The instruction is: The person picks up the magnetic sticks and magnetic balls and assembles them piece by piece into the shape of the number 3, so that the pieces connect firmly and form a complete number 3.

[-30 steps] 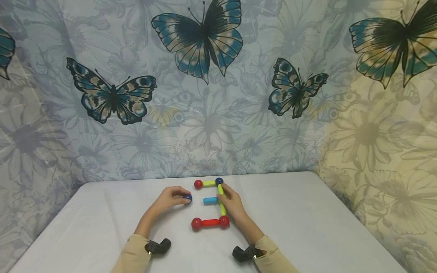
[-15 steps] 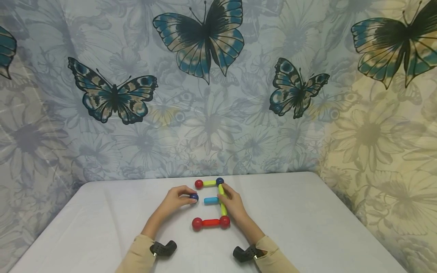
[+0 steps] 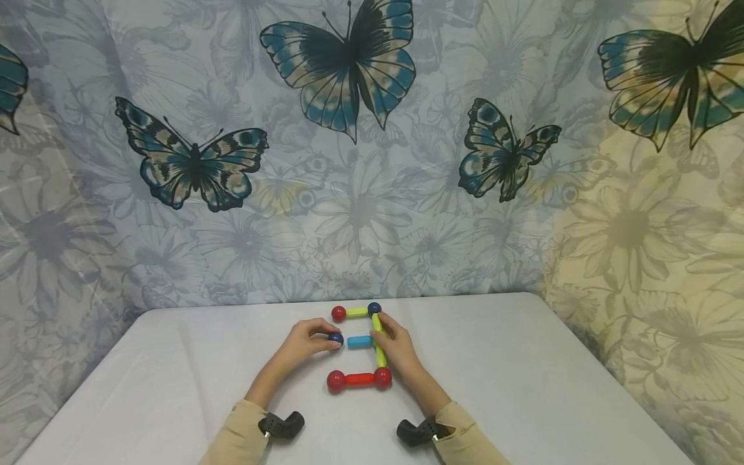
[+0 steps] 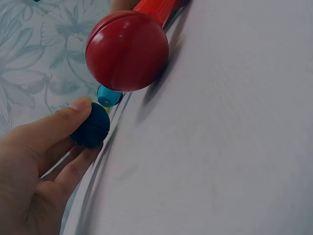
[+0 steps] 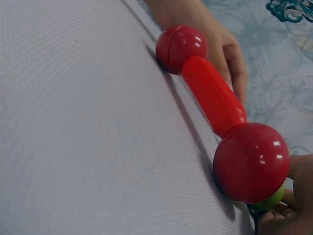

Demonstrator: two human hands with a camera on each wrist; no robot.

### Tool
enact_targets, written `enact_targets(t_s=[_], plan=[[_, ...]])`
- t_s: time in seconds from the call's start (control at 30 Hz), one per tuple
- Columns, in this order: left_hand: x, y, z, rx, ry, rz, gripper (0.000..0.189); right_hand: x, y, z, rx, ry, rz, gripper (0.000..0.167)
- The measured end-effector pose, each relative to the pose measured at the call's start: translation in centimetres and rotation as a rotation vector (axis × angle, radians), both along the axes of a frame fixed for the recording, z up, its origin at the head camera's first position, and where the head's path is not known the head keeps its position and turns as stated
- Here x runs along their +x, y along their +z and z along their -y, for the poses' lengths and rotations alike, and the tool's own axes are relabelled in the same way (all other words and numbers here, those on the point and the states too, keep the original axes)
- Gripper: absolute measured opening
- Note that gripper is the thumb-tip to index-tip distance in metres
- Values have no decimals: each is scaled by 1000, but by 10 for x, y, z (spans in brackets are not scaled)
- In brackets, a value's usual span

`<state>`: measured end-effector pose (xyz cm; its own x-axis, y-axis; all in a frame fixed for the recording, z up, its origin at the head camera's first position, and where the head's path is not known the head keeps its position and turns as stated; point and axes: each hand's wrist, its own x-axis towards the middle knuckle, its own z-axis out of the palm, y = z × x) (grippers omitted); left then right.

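Note:
A dark blue ball [image 3: 335,339] is pinched between the thumb and fingers of my left hand [image 3: 303,340]. Just right of that ball lies a light blue rod [image 3: 359,341], a small gap between them. My right hand [image 3: 399,345] grips the yellow-green side [image 3: 380,356] of a ball-and-rod shape, near where the light blue rod meets it. At its far corner sits another dark blue ball [image 3: 374,309], joined by a yellow-green rod [image 3: 357,312] to a red ball [image 3: 338,314]. Along the near side a red rod [image 5: 214,95] links two red balls [image 5: 252,162].
A white-covered table [image 3: 523,387] carries everything. Behind it hangs a butterfly-patterned cloth [image 3: 360,194]. Black wrist cameras [image 3: 281,425] are strapped over the beige sleeves [image 3: 237,436].
My left hand has moved right with the dark blue ball, bringing it close to the light blue rod's free end. My right hand has kept its grip in nearly the same place.

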<state>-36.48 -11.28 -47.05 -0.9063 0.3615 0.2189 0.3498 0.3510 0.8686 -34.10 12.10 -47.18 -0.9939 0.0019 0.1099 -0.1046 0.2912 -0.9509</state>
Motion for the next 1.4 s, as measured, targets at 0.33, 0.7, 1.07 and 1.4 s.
enact_targets(t_s=[0.33, 0.7, 1.07, 1.4], plan=[[1, 1, -4, -15, -39, -34, 28, -1, 0, 1, -12, 4, -12, 53], [2, 0, -6, -14, -37, -23, 27, 0, 0, 1, -3, 4, -3, 53], [4, -2, -8, 31, -48, -38, 29, -1, 0, 1, 9, -3, 4, 53], [4, -2, -7, 39, -54, -26, 33, 0, 0, 1, 0, 2, -5, 53]])
